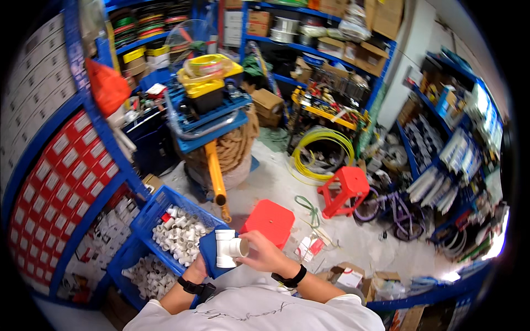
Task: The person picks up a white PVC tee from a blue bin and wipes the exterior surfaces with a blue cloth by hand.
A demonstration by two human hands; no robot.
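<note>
In front of my chest is a white plastic pipe tee (pixel 225 248), its branch opening turned to the right. The fingers of my right hand (pixel 265 254) grip the tee at that branch end. A dark blue cloth (pixel 208 250) lies over my left hand (pixel 197 268) and backs the tee on its left side; most of the left fingers are hidden under it. Just left of the hands, a blue plastic crate (pixel 145 215) holds many small white pipe fittings (pixel 178 236). A second blue crate (pixel 120 279) below it contains more white fittings (pixel 150 275).
Red plastic stools (pixel 269 221) (pixel 350 186) stand ahead on the pale floor. A hand pallet truck's orange handle (pixel 215 173) slopes toward me. Yellow hose (pixel 323 153) lies coiled farther off. Blue shelving (pixel 124 176) with red boxes rises at left; a purple bicycle (pixel 399 211) is at right.
</note>
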